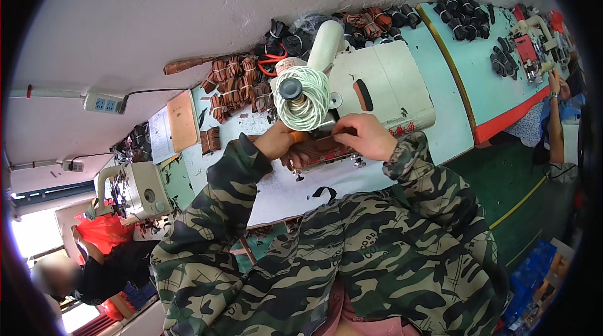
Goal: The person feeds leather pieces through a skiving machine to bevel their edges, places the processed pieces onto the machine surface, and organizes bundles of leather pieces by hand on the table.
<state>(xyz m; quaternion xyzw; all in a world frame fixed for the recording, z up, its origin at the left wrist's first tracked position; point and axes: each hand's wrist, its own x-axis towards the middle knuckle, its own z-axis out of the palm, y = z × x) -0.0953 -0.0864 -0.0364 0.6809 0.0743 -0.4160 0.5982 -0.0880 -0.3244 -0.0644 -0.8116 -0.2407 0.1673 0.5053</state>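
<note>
Fingertips [340, 137] of the right hand [367, 137], nearly together, touch a brown strip [326, 143].

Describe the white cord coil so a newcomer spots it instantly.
On the pale table stands a cream machine. Toward its left end, the coil rings a dark knob. Its round white loops set it apart from the brown bundles farther left.

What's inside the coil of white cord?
A dark round knob shows within the coil of white cord; whatever lies directly beneath the coil is covered and cannot be seen.
</note>
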